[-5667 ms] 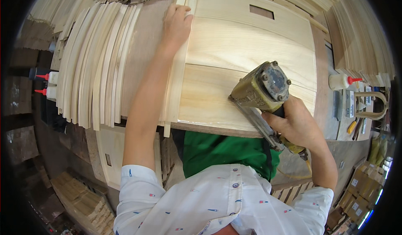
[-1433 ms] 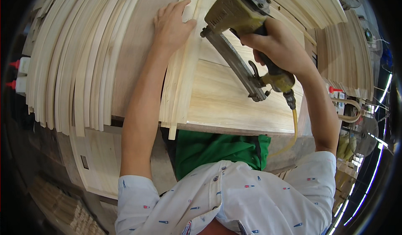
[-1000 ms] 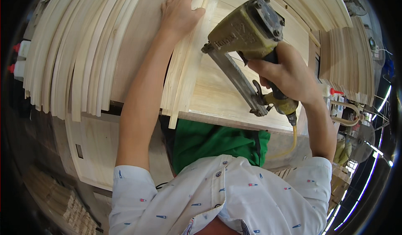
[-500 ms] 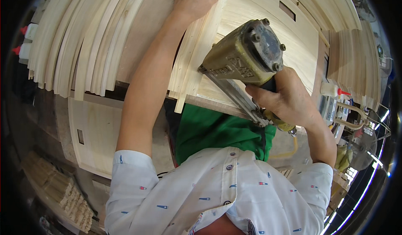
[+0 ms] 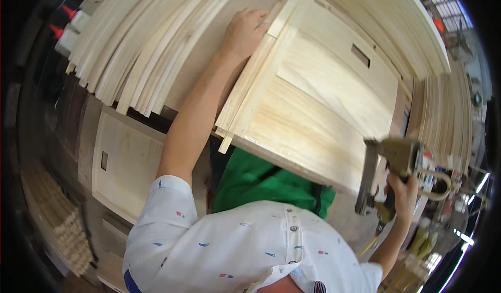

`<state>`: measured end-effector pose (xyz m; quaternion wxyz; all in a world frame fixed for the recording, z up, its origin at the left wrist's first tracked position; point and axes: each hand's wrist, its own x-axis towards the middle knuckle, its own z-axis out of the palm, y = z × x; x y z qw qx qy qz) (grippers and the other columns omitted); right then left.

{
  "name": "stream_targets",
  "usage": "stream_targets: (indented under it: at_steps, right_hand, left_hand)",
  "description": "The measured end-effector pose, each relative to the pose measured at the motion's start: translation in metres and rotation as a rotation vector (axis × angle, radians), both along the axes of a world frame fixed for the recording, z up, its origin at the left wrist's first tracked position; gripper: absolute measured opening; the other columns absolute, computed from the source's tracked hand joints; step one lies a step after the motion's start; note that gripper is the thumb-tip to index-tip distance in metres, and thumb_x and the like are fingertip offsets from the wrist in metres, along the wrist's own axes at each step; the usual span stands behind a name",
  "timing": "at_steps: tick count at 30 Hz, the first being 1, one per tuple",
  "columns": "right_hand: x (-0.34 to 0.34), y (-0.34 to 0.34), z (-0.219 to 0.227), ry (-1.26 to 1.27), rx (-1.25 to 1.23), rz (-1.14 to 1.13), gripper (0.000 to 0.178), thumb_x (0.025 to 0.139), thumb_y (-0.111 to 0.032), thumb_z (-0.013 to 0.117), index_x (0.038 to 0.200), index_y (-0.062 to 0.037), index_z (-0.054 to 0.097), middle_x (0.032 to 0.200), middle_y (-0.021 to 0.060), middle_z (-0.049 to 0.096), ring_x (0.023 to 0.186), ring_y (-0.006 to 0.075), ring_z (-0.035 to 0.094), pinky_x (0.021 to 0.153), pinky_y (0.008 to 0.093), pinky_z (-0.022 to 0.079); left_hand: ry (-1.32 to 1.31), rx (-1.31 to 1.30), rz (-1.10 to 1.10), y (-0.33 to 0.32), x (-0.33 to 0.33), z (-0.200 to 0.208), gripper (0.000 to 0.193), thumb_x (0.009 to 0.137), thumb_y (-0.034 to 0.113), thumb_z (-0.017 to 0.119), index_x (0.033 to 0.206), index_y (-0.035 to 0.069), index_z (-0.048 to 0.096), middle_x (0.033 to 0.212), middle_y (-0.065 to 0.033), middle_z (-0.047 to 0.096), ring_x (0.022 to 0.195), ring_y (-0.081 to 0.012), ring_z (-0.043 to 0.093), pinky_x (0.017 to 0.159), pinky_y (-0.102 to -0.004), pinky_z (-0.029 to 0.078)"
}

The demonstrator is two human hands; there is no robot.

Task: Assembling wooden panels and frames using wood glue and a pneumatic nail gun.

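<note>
A pale wooden panel (image 5: pixel 313 105) with a small rectangular cutout lies on the bench in front of me. Along its left side run narrow wooden strips (image 5: pixel 245 92), one sticking out past the near edge. My left hand (image 5: pixel 244 34) is at the upper part of these strips, fingers curled against the outer one; their tips are partly hidden. Off the panel's near right corner, my right hand (image 5: pixel 402 194) grips a nail gun (image 5: pixel 399 157) by its handle. The gun is held apart from the panel, and a yellow hose (image 5: pixel 368 247) trails below it.
Long wooden strips (image 5: pixel 151 48) are stacked to the left, beside white glue bottles with red tips (image 5: pixel 67 40). More boards (image 5: pixel 443 115) stand at the right. Another panel with a cutout (image 5: pixel 128 162) sits lower left, near a bundle of wood pieces (image 5: pixel 55 220).
My right hand has carried the nail gun off the panel's left side, to the right and toward me. The left hand stays at the strips, its fingers now more curled. The view has shifted.
</note>
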<state>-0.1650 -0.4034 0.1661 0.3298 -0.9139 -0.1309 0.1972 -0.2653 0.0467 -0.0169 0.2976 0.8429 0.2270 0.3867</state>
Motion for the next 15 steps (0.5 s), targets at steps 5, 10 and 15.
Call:
stream_targets:
  at_steps: [5, 10, 15]
  right_hand:
    - [0.031, -0.09, -0.011, -0.076, 0.037, -0.265, 0.015, 0.083, -0.013, 0.064, 0.087, 0.0007, 0.058, 0.066, 0.0048, 0.057, 0.049, 0.0124, 0.053, 0.045, 0.0272, 0.042]
    - [0.064, -0.132, -0.024, -0.084, -0.004, -0.276, 0.019, 0.084, -0.018, 0.064, 0.081, 0.0001, 0.058, 0.063, 0.0037, 0.054, 0.047, 0.0134, 0.053, 0.044, 0.0288, 0.042]
    - [0.078, -0.144, -0.041, -0.026, 0.043, -0.336, 0.023, 0.084, -0.02, 0.065, 0.078, 0.0008, 0.058, 0.062, 0.0051, 0.056, 0.048, 0.0145, 0.053, 0.045, 0.0289, 0.042]
  left_hand:
    - [0.235, 0.327, 0.149, 0.012, -0.084, 0.023, 0.032, 0.083, 0.012, 0.065, 0.114, 0.003, 0.065, 0.109, -0.0163, 0.063, 0.104, -0.0337, 0.058, 0.092, -0.0397, 0.046]
    - [0.525, 0.388, 0.43, 0.004, -0.147, 0.035, 0.03, 0.08, 0.016, 0.067, 0.107, 0.002, 0.066, 0.102, -0.0149, 0.063, 0.097, -0.035, 0.057, 0.09, -0.0436, 0.044]
    - [0.594, 0.397, 0.396, 0.002, -0.146, 0.036, 0.028, 0.081, 0.015, 0.069, 0.106, 0.002, 0.066, 0.099, -0.0132, 0.063, 0.098, -0.0326, 0.057, 0.089, -0.0426, 0.045]
